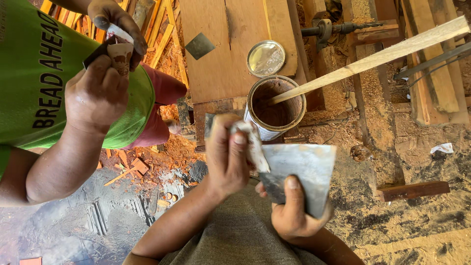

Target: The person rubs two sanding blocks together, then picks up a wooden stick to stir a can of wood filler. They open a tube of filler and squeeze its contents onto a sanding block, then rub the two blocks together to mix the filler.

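My left hand [226, 158] grips a small flat scraper blade [255, 149] and presses its whitish edge onto a grey metal sheet [306, 169]. My right hand [293, 212] holds that sheet from below, thumb on its face. Just beyond my hands stands an open tin [275, 105] of brown paste with a long wooden stick [373, 61] leaning in it.
At the left a person in a green shirt holds a small scraper [117, 49] between both hands. The tin's lid [266, 58] lies on a wooden board [221, 54]. Timber offcuts, planks and sawdust cover the ground on the right and at the back.
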